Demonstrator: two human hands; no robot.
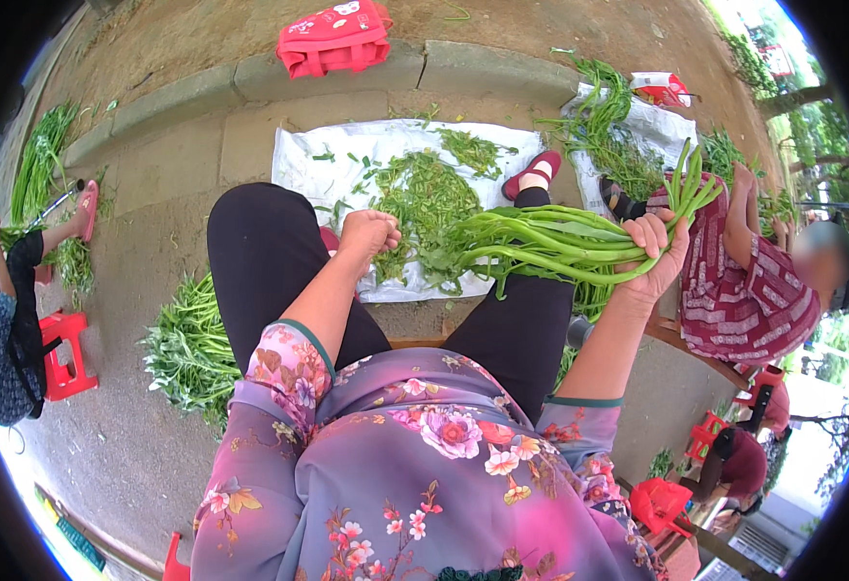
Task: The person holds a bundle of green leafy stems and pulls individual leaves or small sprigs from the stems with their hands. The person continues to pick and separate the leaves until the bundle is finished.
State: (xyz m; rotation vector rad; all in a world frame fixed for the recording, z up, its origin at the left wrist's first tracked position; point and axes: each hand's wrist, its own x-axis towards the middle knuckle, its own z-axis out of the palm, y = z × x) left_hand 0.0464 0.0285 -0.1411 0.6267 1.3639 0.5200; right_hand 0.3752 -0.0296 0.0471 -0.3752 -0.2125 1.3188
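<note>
My right hand is closed round a bunch of long-stemmed leafy greens. The bunch lies sideways over my right thigh, its bare stem ends sticking up past the fingers and its leafy tips pointing left. Left of those tips, apart from the bunch, my left hand is curled in a fist; whatever may be in its fingers is hidden. Below both hands, a white sheet on the ground bears a heap of plucked leaves and stem bits.
A pile of greens lies beside my left leg. A red bag sits beyond the kerb. One person sits close on the right, another at far left near a red stool. More greens cover a second sheet.
</note>
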